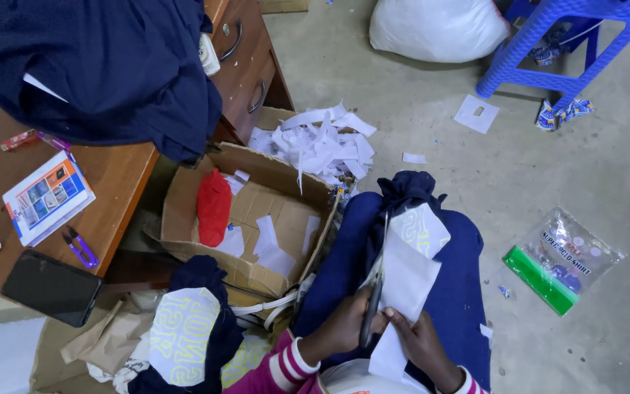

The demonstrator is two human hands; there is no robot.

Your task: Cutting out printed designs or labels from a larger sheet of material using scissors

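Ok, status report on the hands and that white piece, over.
Left hand gripping scissors, blades into white backing sheet. Right hand pinching sheet's lower edge. Navy garment beneath on lap. Nothing blocking the cut.

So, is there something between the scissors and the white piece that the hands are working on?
Nothing visible. The left hand holds the scissors with the blades lying directly against the white piece; the right hand grips its lower edge.
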